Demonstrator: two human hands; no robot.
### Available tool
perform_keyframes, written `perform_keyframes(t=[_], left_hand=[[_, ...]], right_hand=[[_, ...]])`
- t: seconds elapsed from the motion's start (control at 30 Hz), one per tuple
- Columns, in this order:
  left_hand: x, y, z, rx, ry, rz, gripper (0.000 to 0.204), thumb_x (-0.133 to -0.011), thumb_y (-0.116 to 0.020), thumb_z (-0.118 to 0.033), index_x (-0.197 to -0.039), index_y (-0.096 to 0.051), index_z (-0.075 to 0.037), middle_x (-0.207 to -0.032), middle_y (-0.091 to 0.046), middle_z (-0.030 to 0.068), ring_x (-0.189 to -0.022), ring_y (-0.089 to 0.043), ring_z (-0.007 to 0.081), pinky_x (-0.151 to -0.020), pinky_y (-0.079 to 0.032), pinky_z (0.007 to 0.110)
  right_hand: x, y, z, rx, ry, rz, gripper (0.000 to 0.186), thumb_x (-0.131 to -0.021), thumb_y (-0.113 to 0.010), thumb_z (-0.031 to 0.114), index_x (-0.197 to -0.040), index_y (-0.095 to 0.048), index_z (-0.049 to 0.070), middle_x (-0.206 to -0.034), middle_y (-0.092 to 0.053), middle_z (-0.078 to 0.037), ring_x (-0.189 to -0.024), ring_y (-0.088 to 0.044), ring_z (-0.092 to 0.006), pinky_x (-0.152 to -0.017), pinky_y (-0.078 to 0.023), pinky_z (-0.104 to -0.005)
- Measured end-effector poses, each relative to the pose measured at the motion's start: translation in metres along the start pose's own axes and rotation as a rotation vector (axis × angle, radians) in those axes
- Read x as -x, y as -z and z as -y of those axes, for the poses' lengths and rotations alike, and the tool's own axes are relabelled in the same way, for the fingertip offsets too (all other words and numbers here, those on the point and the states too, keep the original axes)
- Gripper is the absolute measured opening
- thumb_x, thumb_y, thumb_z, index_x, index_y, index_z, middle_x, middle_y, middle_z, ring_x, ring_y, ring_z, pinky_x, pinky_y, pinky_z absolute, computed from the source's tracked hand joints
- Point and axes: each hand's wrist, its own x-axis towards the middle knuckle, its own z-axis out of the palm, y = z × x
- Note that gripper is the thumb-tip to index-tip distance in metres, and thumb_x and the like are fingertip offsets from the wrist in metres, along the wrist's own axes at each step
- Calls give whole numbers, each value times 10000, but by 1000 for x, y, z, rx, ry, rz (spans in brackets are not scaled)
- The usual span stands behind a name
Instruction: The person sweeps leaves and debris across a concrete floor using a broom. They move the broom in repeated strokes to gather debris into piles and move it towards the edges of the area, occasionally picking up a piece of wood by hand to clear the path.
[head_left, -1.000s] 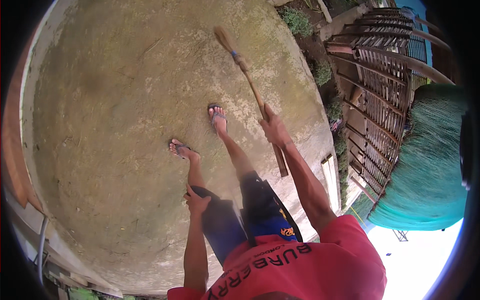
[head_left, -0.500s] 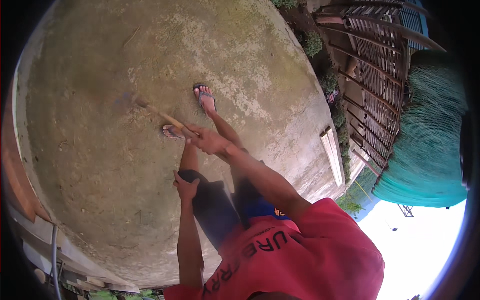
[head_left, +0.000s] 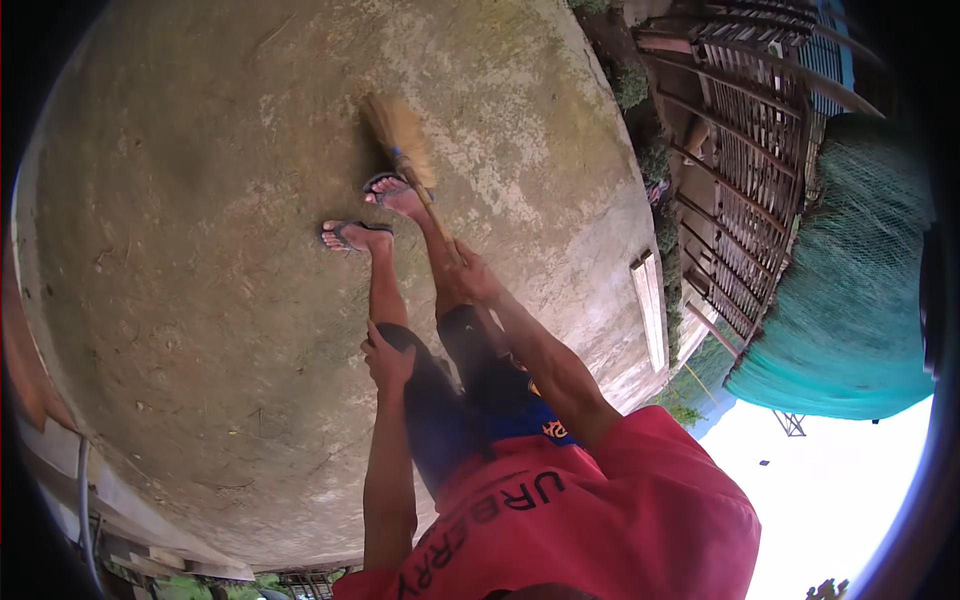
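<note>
My right hand (head_left: pixel 476 279) is closed round the handle of a straw broom (head_left: pixel 398 132). Its fanned tan bristles rest on the concrete floor (head_left: pixel 230 200), just beyond my right foot, and a blue band shows where they meet the handle. My left hand (head_left: pixel 387 362) lies against my left knee, on the dark shorts (head_left: pixel 420 420), with thumb and fingers apart and no object in it. Both feet stand on the floor in dark flip-flops (head_left: pixel 348 236).
Along the right edge of the floor lies a long pale plank (head_left: pixel 650 310). Beyond it are plants, a slatted wooden fence (head_left: pixel 730 150) and a large green net (head_left: pixel 840 280). A grey pipe (head_left: pixel 84 500) and a low ledge border the left side.
The broom has swung from left to right, from beyond my left foot to beyond the right one. My right hand moved right with it; my left hand stays at the knee.
</note>
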Motion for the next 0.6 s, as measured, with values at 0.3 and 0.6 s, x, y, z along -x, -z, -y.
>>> perform_keyframes(t=[0.3, 0.6], left_hand=[[-10, 30, -19, 134, 82, -58, 1035, -697, -753, -307, -1494, -115, -144, -1360, -349, 266, -1180, -458, 480, -950, -433, 559], [-36, 65, -115, 297, 109, -221, 978, -684, -735, -322, -1477, -210, -92, -1409, -350, 274, -1297, -350, 476, -1057, -330, 549]], right_hand=[[74, 82, 166, 370, 294, -11, 619, -889, -594, 195, -1452, -363, 81, -924, -651, -146, -843, -632, -216, -786, -510, -320], [-251, 218, 319, 327, 469, -516, 361, -882, -562, 172, -1196, -486, 13, -576, -474, -40, -422, -493, -166, -367, -429, -319]])
